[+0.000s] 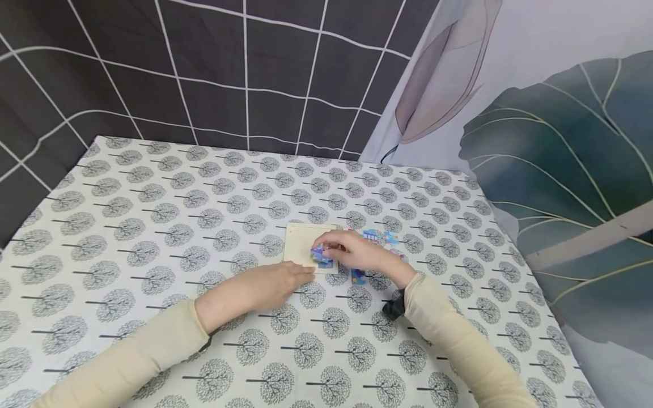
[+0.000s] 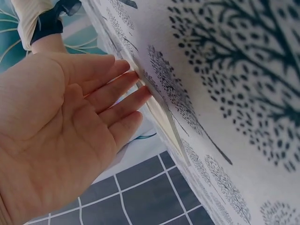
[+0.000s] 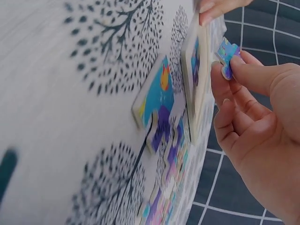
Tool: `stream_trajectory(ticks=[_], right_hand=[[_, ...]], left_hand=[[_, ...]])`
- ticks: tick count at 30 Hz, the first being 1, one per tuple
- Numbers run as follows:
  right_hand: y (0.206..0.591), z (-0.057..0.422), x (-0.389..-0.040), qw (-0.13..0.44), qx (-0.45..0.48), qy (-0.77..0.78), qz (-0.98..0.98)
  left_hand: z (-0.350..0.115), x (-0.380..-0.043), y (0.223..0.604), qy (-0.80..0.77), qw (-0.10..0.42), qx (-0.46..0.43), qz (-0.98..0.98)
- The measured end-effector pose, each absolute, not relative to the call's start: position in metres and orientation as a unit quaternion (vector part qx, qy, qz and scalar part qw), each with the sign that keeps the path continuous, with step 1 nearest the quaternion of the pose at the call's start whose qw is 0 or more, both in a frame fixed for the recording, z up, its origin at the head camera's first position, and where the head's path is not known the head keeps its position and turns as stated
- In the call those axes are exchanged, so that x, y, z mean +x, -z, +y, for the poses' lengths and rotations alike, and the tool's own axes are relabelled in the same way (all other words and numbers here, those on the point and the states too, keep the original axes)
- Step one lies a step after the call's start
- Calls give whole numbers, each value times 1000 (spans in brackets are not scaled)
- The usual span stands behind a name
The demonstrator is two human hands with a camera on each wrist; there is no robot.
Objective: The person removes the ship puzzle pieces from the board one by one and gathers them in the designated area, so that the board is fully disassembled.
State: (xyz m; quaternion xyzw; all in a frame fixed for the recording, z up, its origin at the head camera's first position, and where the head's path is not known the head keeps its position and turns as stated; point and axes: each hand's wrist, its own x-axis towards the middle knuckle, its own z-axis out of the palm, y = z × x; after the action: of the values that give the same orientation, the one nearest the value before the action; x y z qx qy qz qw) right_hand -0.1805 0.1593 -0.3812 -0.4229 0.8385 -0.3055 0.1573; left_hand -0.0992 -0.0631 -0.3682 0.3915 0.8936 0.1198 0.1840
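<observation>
My right hand (image 1: pixel 352 249) pinches a blue and purple jigsaw puzzle piece (image 3: pixel 228 56) between thumb and fingertips, held over a pale puzzle board (image 1: pixel 301 241). One blue piece (image 1: pixel 328 264) lies in the board's near right corner, partly under the held piece in the head view. My left hand (image 1: pixel 278 283) has its fingers extended, with the fingertips at the board's near left edge; in the left wrist view its palm shows and holds nothing. Close to the board's right side lies a loose blue piece (image 3: pixel 159 89) with an orange fish on it.
More loose puzzle pieces (image 1: pixel 370 235) lie right of the board, partly hidden behind the right hand and wrist. A tree-print cloth (image 1: pixel 168 249) covers the table. A dark gridded curtain (image 1: pixel 204 62) hangs at the back, and a leaf-patterned curtain (image 1: pixel 556 147) at the right.
</observation>
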Motion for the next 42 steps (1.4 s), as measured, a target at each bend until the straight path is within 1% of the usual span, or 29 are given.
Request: stream_trajectory(ticks=[4, 8, 13, 16, 22, 29, 39, 42], right_hand=[[380, 171, -179, 146, -414, 316, 841], [380, 181, -176, 120, -382, 319, 859], [379, 194, -171, 89, -340, 333, 875], [378, 201, -168, 85, -334, 339, 875], [373, 216, -163, 94, -313, 343, 881], [369, 234, -159, 92, -284, 336, 893], [373, 254, -152, 74, -307, 355, 880], [374, 259, -151, 76, -317, 354, 877]], left_hand=[[-63, -100, 366, -115, 190, 389, 894], [-61, -101, 365, -96, 188, 394, 894], [-59, -102, 367, -76, 165, 413, 892], [-59, -101, 368, -72, 150, 419, 893], [-59, -101, 370, -75, 131, 423, 893], [-59, -103, 371, -68, 138, 420, 895], [-60, -105, 370, -77, 146, 414, 895], [-60, -104, 370, -78, 148, 410, 896]])
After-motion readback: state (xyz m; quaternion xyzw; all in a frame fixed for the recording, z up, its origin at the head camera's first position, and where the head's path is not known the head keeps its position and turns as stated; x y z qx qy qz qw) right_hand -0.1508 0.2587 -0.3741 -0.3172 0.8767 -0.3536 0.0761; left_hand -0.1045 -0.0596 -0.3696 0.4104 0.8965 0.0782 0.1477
